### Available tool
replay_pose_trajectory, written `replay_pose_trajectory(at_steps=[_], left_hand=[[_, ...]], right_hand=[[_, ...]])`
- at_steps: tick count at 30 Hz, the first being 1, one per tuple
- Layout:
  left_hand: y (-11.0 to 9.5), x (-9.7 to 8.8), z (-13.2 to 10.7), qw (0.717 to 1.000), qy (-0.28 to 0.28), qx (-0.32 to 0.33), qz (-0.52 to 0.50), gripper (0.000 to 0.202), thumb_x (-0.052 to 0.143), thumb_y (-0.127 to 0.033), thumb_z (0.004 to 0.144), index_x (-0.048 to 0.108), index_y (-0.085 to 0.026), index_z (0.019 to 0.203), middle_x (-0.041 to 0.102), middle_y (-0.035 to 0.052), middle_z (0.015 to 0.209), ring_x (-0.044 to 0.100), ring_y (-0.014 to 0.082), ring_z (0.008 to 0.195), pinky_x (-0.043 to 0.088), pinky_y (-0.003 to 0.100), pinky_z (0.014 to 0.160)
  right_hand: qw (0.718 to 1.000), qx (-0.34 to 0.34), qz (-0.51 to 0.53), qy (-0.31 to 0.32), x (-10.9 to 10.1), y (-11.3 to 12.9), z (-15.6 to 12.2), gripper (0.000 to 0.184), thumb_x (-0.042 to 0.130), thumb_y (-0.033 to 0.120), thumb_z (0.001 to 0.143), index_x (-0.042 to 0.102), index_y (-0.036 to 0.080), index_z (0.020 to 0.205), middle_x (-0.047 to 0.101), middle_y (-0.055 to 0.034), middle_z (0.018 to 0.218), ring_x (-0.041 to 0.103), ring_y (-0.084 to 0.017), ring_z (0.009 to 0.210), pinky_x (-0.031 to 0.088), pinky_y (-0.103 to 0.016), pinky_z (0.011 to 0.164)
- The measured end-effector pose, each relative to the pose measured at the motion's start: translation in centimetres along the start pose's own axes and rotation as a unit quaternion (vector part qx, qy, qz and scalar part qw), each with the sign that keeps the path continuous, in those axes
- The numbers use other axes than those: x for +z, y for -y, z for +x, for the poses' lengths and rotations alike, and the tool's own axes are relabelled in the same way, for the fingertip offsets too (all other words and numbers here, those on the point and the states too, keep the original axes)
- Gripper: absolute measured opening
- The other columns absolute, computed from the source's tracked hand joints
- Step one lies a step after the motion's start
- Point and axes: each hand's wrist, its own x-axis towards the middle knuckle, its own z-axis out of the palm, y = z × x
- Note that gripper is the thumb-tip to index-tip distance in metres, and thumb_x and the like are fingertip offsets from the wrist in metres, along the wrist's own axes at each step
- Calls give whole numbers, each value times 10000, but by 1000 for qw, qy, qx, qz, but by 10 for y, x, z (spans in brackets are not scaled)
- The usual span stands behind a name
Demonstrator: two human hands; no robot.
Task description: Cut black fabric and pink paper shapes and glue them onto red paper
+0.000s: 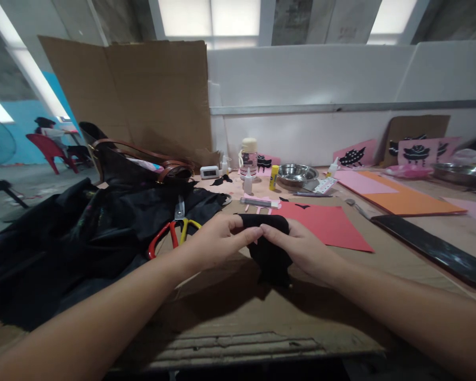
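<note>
Right now, the left hand (221, 236) and the right hand (302, 244) both pinch the black piece (270, 259) near its top, thumbs and fingers on either side, thumb tips almost touching. It is between the hands, and its long way runs down from the thumbs toward the cardboard (325, 317). The hanging part is nearer the right hand. I can't tell if its low end touches down.

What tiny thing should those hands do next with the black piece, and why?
Perhaps the left hand and right hand should gently spread the black piece a little wider: they pinch its upper part close together, and the rest hangs below, so its full shape is hard to see.
</note>
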Motion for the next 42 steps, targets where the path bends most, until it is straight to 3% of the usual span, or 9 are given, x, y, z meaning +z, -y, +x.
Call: replay_pose_trajectory(at_steps=[4,10,17,24,28,32,38,42], left_hand=[[-7,-2,0,1000,-7,18,18,369,547,-452,910,695,-162,734,539,-33,588,474,122,572,368,237,552],[-8,-2,1,999,-8,38,28,402,472,-428,956,677,-175,721,657,8,701,602,157,705,473,248,694],[-3,-3,0,996,-46,40,58,477,443,-511,990,653,-188,707,653,-5,713,596,169,718,457,278,741],[-2,1,0,995,-61,35,70,456,459,-484,993,613,-191,678,634,-11,684,579,167,693,431,278,696],[0,-1,1,995,-67,33,66,442,480,-507,982,626,-191,709,626,-7,709,583,177,734,429,282,706],[1,-3,3,997,-58,41,35,471,411,-533,993,647,-183,784,658,11,791,611,184,803,463,291,789],[1,-2,3,1000,-19,14,14,395,556,-523,915,662,-159,805,626,0,730,576,172,704,433,269,637],[2,-2,2,1000,-12,7,12,387,527,-494,936,676,-159,812,628,1,724,568,172,703,429,278,656]], right_hand=[[1000,-8,-6,8,0,2,-1,402,734,554,859,717,164,957,697,-31,856,624,-158,767,515,-253,659],[999,-15,-32,8,0,0,1,411,683,585,889,717,181,960,691,-33,871,606,-162,771,497,-255,654],[997,7,-70,28,-3,-2,1,431,771,587,809,738,200,994,694,-14,862,620,-173,770,470,-269,680],[997,33,-63,9,-1,-9,4,457,814,568,766,746,198,1025,743,-45,926,668,-229,855,497,-330,755],[998,45,-32,5,1,-9,5,379,809,471,807,751,205,1070,759,-50,1002,683,-238,921,512,-357,823],[999,12,30,19,3,-5,4,392,794,439,842,729,230,1168,754,-50,1126,674,-236,1046,507,-362,928],[999,8,38,28,3,-4,2,438,772,463,860,705,201,1204,751,-71,1087,684,-245,993,532,-358,856],[999,20,18,22,2,-5,2,434,773,467,856,712,199,1192,752,-73,1067,687,-244,963,548,-355,812]])
